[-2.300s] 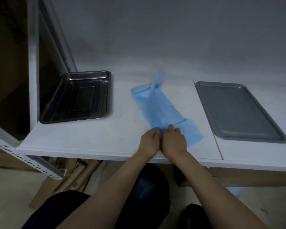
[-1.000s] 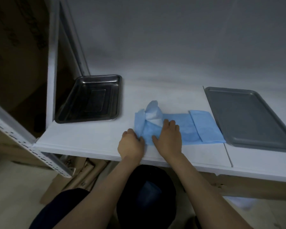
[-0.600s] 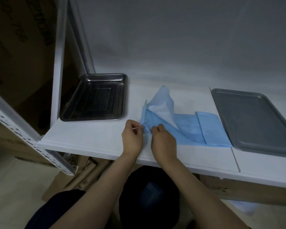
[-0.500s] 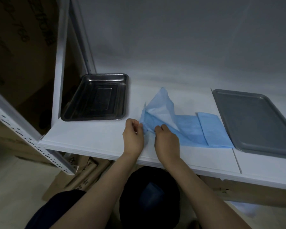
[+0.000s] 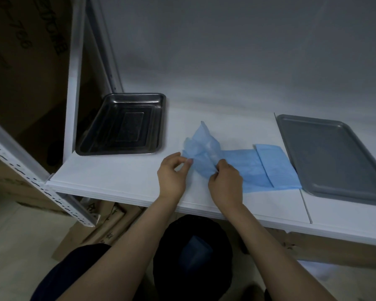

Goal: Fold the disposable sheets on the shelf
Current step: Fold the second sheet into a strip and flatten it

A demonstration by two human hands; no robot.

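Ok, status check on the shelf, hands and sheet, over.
Left hand and right hand both pinch the blue sheet. Its left end lifted, right end flat, unfinished. Trays either side, nothing blocking.

1. The scene is dim overall, with a cool grey cast; the wall behind the shelf (image 5: pixel 126 179) reads as flat dark grey.
2. The brightest area is the white shelf top, lit softly and evenly from above and in front.
3. The steel tray (image 5: pixel 126 124) at the left catches faint highlights along its rim while its inside stays nearly black.
4. The left edge and the space under the shelf fall into deep shadow, and printing on the cardboard there is hard to read.
5. Wide-angle distortion bends the shelf post and front edge outward.
6. The raised part of the blue sheet (image 5: pixel 204 146) is slightly blurred; both hands (image 5: pixel 172 177) are fairly sharp.
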